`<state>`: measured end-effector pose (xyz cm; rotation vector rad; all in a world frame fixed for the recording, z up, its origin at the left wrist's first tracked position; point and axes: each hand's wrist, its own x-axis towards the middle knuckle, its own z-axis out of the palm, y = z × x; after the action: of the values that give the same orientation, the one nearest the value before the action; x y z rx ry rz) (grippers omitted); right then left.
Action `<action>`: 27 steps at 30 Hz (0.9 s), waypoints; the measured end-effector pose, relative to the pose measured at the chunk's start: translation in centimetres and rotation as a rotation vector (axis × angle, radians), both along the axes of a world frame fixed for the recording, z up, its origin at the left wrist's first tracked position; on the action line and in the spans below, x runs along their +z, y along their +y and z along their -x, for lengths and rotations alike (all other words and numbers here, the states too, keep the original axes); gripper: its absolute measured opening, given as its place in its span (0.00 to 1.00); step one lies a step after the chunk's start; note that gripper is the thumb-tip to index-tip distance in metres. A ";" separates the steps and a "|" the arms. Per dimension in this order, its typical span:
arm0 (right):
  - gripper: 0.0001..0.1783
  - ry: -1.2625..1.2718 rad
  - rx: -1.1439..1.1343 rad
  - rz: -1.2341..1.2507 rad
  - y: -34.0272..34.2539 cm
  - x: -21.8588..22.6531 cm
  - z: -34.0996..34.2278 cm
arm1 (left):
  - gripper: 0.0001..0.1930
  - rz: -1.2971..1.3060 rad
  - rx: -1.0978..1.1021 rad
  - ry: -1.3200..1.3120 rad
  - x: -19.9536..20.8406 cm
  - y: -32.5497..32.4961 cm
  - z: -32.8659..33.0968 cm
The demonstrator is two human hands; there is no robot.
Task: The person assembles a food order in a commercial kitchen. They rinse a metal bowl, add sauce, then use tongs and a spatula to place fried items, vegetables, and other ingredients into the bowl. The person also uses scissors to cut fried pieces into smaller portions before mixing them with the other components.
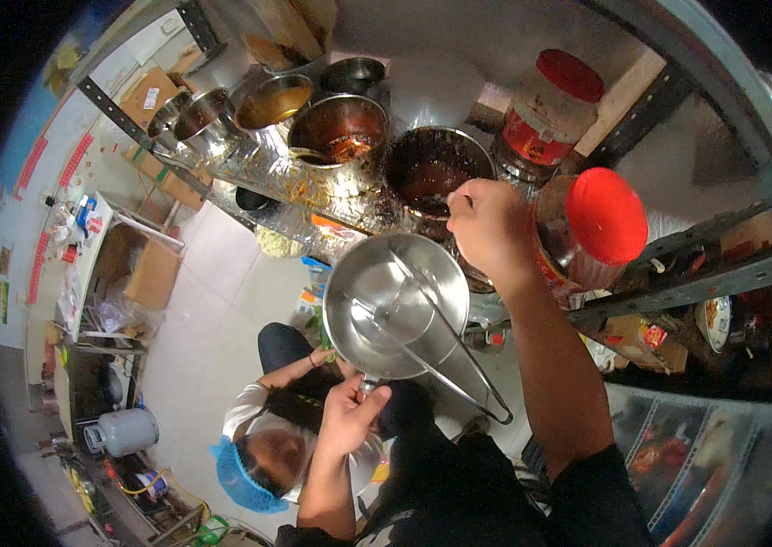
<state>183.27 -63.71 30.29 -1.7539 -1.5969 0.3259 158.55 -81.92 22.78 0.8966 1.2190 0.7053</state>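
Left hand wraps the handle, the light-looking, stiff pan's best hold; curled right hand beyond pan, grip unclear.

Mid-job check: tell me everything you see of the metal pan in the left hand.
The pan is round, silver and shiny, apparently steel, with smooth walls and a handle partly hidden by the left hand gripping it. Its mouth faces the camera; the exact tilt is unclear. Metal tongs lie in it, their joined end jutting past the rim. No food shows inside. It is held beside the pot-lined shelf.
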 end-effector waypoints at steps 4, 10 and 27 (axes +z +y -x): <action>0.12 0.758 -0.070 0.349 -1.8 -0.6 0.7 | 0.07 0.006 0.017 -0.061 0.5 0.8 0.5; 0.12 1.277 -0.183 0.216 -3.1 -2.1 1.5 | 0.10 -0.017 -0.051 -0.029 0.6 2.8 1.5; 0.07 -0.307 0.339 -0.160 -11.2 -1.2 1.7 | 0.13 -0.029 -0.007 -0.042 0.8 3.9 2.0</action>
<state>181.60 -74.87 29.05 -1.4603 -2.0858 0.0836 156.50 -78.05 23.60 0.9052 1.1704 0.7339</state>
